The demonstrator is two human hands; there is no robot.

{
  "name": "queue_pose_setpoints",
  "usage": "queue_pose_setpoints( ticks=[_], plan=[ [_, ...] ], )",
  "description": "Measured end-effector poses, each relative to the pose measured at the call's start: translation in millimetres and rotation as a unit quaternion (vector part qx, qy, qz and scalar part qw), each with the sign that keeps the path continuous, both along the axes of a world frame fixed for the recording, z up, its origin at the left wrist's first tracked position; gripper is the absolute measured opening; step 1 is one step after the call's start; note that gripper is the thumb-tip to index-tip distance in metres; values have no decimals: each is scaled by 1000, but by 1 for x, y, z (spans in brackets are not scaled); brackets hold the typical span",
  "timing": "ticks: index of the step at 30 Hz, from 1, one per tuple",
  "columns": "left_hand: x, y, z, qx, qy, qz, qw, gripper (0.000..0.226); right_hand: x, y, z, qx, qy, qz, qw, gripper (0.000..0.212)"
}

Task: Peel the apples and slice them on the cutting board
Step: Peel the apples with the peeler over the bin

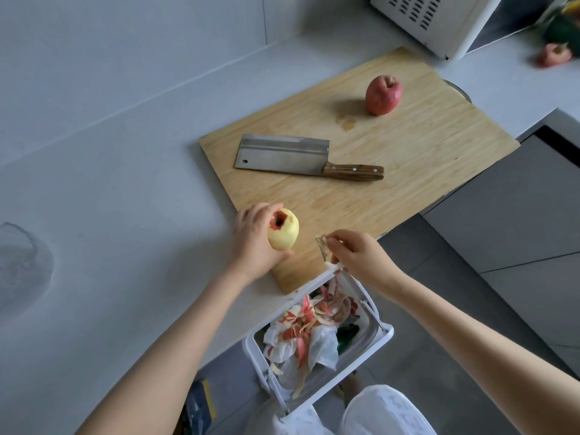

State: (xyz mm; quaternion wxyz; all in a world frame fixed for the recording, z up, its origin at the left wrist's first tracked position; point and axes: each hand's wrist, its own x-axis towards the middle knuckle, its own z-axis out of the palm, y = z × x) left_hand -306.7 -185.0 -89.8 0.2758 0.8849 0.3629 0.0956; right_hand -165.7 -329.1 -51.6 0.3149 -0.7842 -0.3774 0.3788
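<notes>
Nearest, below the counter edge, white plastic waste bin heaped with red and pale peel strips. Just above it, right hand pinching a small pale peeler between curled fingers, blade end toward the fruit. Beside it, left hand gripping a mostly peeled yellow-white apple over the near corner of the wooden cutting board, red skin remaining only round the stem hollow. Best to turn that hollow toward the blade, work the tip round the rim in short shallow strokes, keep the thumb clear, and let scraps drop into the bin. Farther up the board, steel cleaver with a brown wooden handle lying flat, and beyond it a whole red unpeeled apple. Farthest, on the grey counter by a white vented appliance, another reddish apple, blurred
</notes>
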Motion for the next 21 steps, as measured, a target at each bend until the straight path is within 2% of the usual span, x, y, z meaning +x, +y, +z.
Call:
queue_pose_setpoints(
  ticks=[3, 11, 15, 18, 21],
  plan=[
    [6, 6, -2, -6, 9, -18, 1000, 93, 13, 10, 4, 6, 5, -10, 1000, 17],
    [4, 26, 28, -103, 99, -81, 986, 108, 42, 22, 8, 1, -28, 7, 1000, 17],
    [25, 40, 58, -107, 52, -50, 992, 83, 59, 23, 15, 15, -3, -5, 1000, 18],
    [66, 49, 72, -71, -4, -30, 997, 61, 74, 22, 21, 27, 52, -28, 998, 20],
    [122, 63, 71, -52, -11, -15, 998, 50, 95, 22, 24, 37, 114, -71, 990, 23]
  ],
)
